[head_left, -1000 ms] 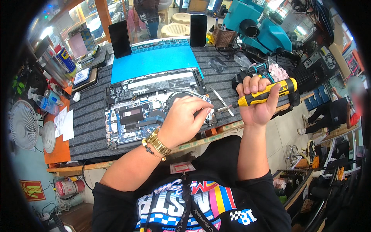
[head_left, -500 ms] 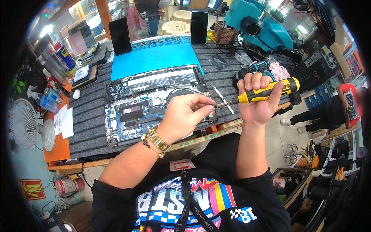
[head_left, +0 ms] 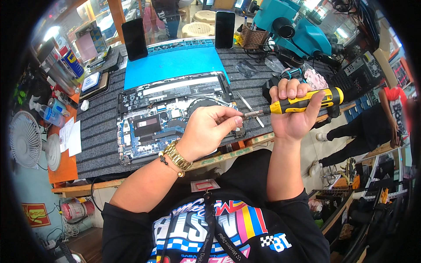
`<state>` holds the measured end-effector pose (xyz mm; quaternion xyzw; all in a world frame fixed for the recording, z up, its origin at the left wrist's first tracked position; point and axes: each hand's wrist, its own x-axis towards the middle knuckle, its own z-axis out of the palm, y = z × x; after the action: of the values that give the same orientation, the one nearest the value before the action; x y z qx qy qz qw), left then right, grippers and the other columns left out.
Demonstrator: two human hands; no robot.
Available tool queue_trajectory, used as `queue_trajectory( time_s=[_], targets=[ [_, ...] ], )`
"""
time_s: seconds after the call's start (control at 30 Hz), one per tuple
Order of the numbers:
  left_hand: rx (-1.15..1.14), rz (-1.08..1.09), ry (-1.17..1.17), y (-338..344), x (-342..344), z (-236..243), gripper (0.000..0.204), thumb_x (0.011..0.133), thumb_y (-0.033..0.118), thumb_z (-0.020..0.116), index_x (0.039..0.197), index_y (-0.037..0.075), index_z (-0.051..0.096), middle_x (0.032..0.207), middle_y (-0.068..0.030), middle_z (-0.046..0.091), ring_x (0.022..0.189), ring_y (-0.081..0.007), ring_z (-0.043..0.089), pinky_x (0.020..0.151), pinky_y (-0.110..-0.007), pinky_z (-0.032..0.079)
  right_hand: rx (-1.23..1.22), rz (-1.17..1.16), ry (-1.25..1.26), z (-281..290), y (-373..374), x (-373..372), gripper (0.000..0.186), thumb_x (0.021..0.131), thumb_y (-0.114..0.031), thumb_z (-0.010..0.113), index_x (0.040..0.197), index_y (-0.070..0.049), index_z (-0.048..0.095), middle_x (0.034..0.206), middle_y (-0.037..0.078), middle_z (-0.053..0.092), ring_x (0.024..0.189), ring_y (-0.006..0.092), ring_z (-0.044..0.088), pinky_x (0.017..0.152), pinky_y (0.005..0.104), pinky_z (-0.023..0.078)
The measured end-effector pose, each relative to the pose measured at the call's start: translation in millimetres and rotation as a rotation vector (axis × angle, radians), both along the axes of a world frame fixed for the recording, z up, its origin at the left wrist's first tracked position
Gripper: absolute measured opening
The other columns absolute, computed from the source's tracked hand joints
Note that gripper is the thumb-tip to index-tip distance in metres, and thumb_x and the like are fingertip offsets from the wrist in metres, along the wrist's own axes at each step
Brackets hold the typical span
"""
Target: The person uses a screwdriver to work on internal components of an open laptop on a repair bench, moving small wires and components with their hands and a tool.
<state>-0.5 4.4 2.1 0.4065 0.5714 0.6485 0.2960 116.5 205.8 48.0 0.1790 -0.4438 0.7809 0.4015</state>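
Observation:
My right hand (head_left: 293, 109) is wrapped round a yellow and black screwdriver (head_left: 307, 99) held level above the bench's right front, its metal shaft (head_left: 256, 114) pointing left. My left hand (head_left: 212, 129) pinches at the shaft's end; whether it holds a separate small bit there is too small to tell. Beneath my left hand lies an opened laptop (head_left: 153, 122) with battery, board and fan showing. Behind the shaft, pale tweezers (head_left: 243, 100) lie on the grey ridged mat (head_left: 94, 140).
Two phones (head_left: 133, 39) (head_left: 224, 30) stand behind a blue mat (head_left: 171, 65). A teal microscope (head_left: 298, 30) and black-teal drill (head_left: 289, 76) are at right. A white fan (head_left: 24, 138) and bottles (head_left: 55, 111) line the left. Another person (head_left: 381, 122) stands at far right.
My left fingertips have moved slightly right and up onto the screwdriver's shaft. My right hand has shifted slightly upward. The person at far right has moved left.

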Motion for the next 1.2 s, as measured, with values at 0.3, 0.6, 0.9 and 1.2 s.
queue_trajectory(
  time_s=[0.3,0.6,0.9,1.2],
  targets=[
    [-0.011,-0.015,-0.045,0,2,1,0.020,0.107,0.010,0.074,0.120,-0.006,0.077,0.104,-0.0079,0.081,0.097,-0.0118,0.074,0.089,-0.028,0.060,0.042,0.015,0.013,2,-3,0,0.055,0.116,-0.062,0.045,0.099,-0.013,0.062,0.095,0.003,0.059,0.091,0.0206,0.053,0.080,0.0375,0.045],
    [-0.029,0.068,0.225,-2,3,10,0.015,0.100,0.009,0.080,0.110,-0.002,0.080,0.098,-0.0065,0.079,0.087,-0.0101,0.071,0.080,-0.029,0.058,0.045,-0.004,-0.030,-2,-4,2,0.053,0.116,-0.061,0.046,0.099,-0.012,0.060,0.093,0.003,0.058,0.090,0.0202,0.053,0.079,0.0367,0.044],
    [0.080,0.162,0.473,0,4,5,0.010,0.093,0.006,0.083,0.102,0.002,0.082,0.091,-0.0103,0.077,0.077,-0.0185,0.071,0.072,-0.033,0.057,0.117,-0.039,-0.059,-3,-6,3,0.050,0.116,-0.057,0.049,0.099,-0.012,0.059,0.093,0.004,0.057,0.089,0.0198,0.053,0.079,0.0369,0.045],
    [0.094,0.172,0.544,0,0,4,0.023,0.091,0.004,0.084,0.113,0.001,0.080,0.093,-0.0117,0.078,0.081,-0.0205,0.076,0.076,-0.034,0.060,0.183,-0.089,-0.044,-6,-8,4,0.043,0.117,-0.049,0.052,0.101,-0.009,0.057,0.094,0.007,0.056,0.089,0.0198,0.053,0.079,0.0372,0.046]
  ],
)
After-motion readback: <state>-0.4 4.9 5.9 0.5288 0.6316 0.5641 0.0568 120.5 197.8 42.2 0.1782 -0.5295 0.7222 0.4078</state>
